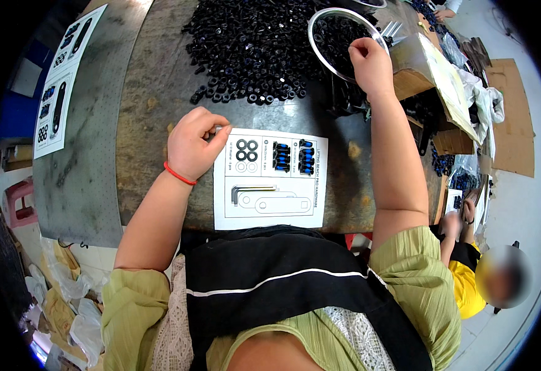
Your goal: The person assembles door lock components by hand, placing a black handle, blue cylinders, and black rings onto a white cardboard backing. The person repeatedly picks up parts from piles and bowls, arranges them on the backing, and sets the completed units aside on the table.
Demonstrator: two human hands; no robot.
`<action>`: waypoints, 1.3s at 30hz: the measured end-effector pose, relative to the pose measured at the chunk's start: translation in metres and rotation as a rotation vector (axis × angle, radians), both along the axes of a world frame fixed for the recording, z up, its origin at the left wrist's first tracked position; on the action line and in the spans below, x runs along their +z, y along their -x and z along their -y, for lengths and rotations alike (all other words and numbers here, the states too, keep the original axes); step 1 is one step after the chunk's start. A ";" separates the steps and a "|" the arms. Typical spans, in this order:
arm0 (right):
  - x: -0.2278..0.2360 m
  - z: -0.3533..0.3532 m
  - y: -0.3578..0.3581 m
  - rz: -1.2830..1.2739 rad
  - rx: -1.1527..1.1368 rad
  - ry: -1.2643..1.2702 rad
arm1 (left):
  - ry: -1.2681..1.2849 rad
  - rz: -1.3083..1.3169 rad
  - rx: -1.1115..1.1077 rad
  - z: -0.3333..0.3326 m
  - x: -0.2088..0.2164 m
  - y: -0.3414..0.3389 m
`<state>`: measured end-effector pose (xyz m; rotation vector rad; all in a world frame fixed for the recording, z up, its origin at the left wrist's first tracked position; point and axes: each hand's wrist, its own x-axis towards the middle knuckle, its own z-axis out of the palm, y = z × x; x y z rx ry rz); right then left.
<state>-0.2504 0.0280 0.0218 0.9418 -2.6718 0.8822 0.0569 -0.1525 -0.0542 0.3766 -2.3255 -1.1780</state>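
Currently, the left hand (197, 145) sits half curled at the upper left corner of a printed sheet (298, 183); the right hand (372, 65), fingertips pinched together, hangs over a metal bowl (311, 38). Whether either grips anything, I cannot tell. On the bench (153, 80), the sheet shows 4 dark rings (242, 153) beside 2 pale outlines (241, 170), near heaped black parts (252, 55)

R hand (373, 67) hides most of its own fingertips over metal bowl (311, 38), so can't tell if they pinch anything. Blk parts pile (245, 46) & 2nd bowl (374, 5) run off top edge; upper-R person (452, 5) also cut off. Co-worker's head (502, 276) blurred, & print on far-L sheet (74, 65) too small to make out.
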 end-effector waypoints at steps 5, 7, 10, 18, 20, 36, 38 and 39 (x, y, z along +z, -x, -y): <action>0.000 -0.001 -0.011 0.190 0.039 0.259 | -0.004 0.009 -0.003 0.002 -0.001 -0.003; 0.002 0.000 -0.039 0.247 0.138 0.291 | 0.014 -0.004 -0.033 0.000 0.007 -0.008; -0.003 -0.002 -0.126 0.367 0.350 0.198 | 0.151 -0.031 -0.062 -0.010 0.028 -0.033; -0.061 -0.010 -0.234 0.221 0.541 -0.178 | 0.290 0.060 -0.150 -0.030 0.004 -0.069; -0.060 -0.013 -0.236 0.175 0.508 -0.183 | 0.316 0.062 -0.180 -0.036 0.000 -0.070; -0.057 -0.046 -0.246 -0.097 0.481 -0.289 | 0.465 0.151 -0.196 -0.042 -0.007 -0.070; -0.059 -0.048 -0.247 -0.067 0.516 -0.309 | 0.459 0.148 -0.186 -0.043 -0.007 -0.069; -0.058 -0.047 -0.248 -0.068 0.526 -0.309 | 0.456 0.147 -0.181 -0.043 -0.007 -0.069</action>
